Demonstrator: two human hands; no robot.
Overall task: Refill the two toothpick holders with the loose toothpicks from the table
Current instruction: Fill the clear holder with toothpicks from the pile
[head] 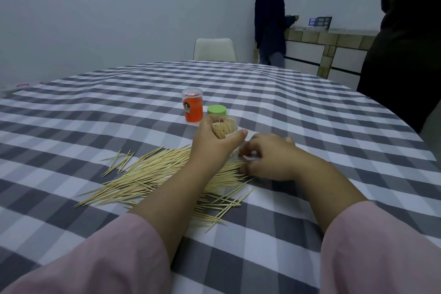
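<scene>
Left hand [216, 137] gripped clear holder [228, 126], partly filled, mid-desk; right hand [265, 157] pinched at loose toothpicks [152, 174] nearer the front edge. Filling underway, seemingly; next: lifting a bundle, aligned, into its mouth.

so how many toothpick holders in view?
2. The orange holder stands capped on the table beyond the hands; the clear holder, partly filled, is gripped by the left hand. The green lid lies beside it.

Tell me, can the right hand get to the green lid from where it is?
Probably yes. The right hand rests low on the toothpicks, and the green lid sits just beyond. Only the clear holder in the left hand stands partly between.
</scene>
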